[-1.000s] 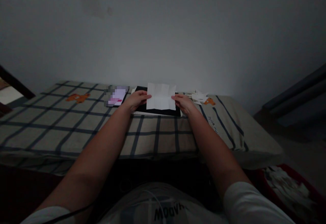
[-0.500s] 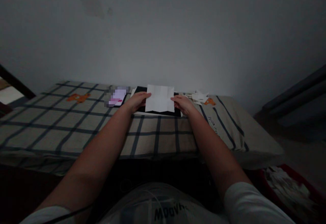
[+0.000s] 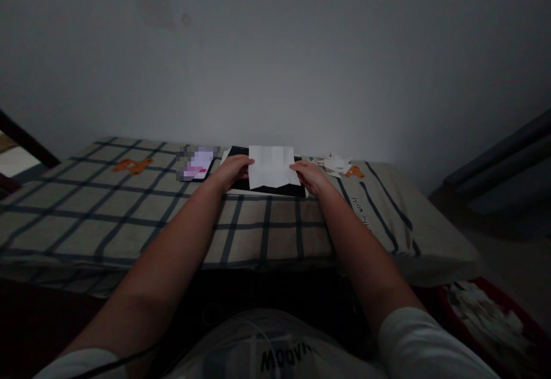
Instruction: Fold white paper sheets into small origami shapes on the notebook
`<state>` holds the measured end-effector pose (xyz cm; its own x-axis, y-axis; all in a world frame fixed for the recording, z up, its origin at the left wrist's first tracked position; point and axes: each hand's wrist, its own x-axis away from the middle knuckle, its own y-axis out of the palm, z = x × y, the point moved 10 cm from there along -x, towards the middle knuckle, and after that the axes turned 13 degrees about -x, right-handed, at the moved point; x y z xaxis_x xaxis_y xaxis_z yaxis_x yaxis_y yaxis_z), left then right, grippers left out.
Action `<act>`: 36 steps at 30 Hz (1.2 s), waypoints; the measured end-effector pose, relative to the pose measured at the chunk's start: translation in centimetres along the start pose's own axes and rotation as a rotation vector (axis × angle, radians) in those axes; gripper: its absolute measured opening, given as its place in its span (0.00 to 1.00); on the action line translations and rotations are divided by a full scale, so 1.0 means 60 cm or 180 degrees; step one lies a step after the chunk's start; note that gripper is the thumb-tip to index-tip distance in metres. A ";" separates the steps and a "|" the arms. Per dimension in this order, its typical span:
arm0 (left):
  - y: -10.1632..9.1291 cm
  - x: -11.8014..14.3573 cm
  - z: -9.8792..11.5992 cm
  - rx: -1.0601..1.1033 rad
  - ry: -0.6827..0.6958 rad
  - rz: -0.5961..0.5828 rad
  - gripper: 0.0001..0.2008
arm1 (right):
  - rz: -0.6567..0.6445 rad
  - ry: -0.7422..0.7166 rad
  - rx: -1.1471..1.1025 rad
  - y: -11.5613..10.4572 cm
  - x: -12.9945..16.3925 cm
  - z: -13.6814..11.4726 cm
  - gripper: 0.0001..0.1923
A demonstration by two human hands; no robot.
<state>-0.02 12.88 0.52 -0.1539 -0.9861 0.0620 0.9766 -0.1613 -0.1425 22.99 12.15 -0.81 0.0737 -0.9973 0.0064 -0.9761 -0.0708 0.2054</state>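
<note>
A creased white sheet of paper (image 3: 272, 166) lies over a flat black board (image 3: 267, 186) on the checked bed cover. My left hand (image 3: 232, 170) pinches the sheet's left edge and my right hand (image 3: 309, 174) pinches its right edge. The lower edge of the paper forms a shallow point, with the corners turned in. Both forearms stretch forward over the bed.
A phone (image 3: 198, 162) with a lit screen lies left of the board. Small folded paper pieces (image 3: 337, 163) sit to the right, near an orange bear print. The checked bed cover (image 3: 129, 207) meets a grey wall. A red basket of white scraps (image 3: 486, 310) stands on the floor at right.
The sheet has come down from upright toward the board and looks shorter, and its lower edge now shows a pointed fold. Both hands stayed at its edges.
</note>
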 end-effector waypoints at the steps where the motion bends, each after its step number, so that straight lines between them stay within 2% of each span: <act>1: -0.002 0.000 0.000 -0.0044 0.0023 0.0020 0.04 | 0.0023 0.0036 -0.0113 0.000 0.001 0.001 0.05; 5: 0.000 -0.004 0.002 -0.0249 0.0305 -0.0068 0.07 | 0.0062 0.0157 -0.0340 0.004 0.007 0.000 0.06; 8: -0.007 -0.009 -0.003 -0.0362 0.0353 0.0032 0.07 | -0.0055 0.0228 -0.0418 0.012 0.011 0.000 0.05; 11: -0.008 -0.011 -0.004 -0.0384 0.0335 0.0049 0.07 | -0.0114 0.0102 -0.0429 0.015 0.011 -0.006 0.06; 15: -0.009 -0.009 0.004 -0.0462 0.0386 0.0109 0.07 | 0.0081 -0.0013 -0.0336 0.001 0.009 -0.009 0.09; 23: -0.012 -0.007 0.018 -0.0760 0.0672 0.0308 0.09 | 0.0132 -0.0164 -0.0092 -0.003 0.003 -0.015 0.10; 25: -0.009 -0.008 0.017 -0.0768 0.0680 0.0261 0.09 | 0.0149 -0.0222 -0.0057 -0.005 0.002 -0.016 0.11; 31: 0.014 -0.004 0.011 -0.0626 0.0508 -0.0188 0.10 | 0.0152 -0.0397 -0.0135 -0.011 -0.002 -0.019 0.12; 33: 0.014 -0.002 0.013 -0.0626 0.0479 -0.0198 0.10 | 0.0125 -0.0436 -0.0218 -0.010 -0.001 -0.023 0.13; 36: 0.002 0.000 0.018 -0.0665 0.0536 0.0000 0.08 | -0.0023 -0.0267 -0.0257 -0.001 0.001 -0.020 0.13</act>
<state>0.28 12.88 1.57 -0.1939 -0.9758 -0.1006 0.9270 -0.1487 -0.3443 23.32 12.11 0.38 0.0600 -0.9953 -0.0766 -0.9557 -0.0794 0.2834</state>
